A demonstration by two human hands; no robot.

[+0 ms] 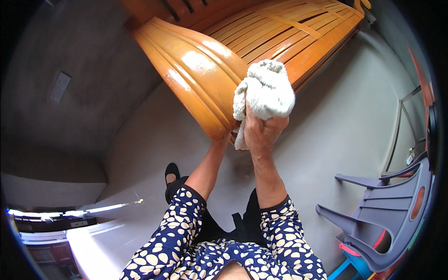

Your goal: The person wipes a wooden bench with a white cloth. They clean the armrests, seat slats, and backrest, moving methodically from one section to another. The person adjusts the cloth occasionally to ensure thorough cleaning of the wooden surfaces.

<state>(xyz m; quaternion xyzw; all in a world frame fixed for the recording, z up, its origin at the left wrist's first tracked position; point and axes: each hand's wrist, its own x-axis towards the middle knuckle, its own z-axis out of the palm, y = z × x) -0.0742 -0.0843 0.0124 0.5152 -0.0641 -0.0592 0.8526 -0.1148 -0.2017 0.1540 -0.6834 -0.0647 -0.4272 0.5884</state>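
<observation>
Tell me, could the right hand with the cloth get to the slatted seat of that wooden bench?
Probably yes. The right hand grips the white cloth at the wooden bench armrest's end, and the slatted seat just beyond looks bare, nothing between.

Head view, steeply down, seemingly close.
</observation>
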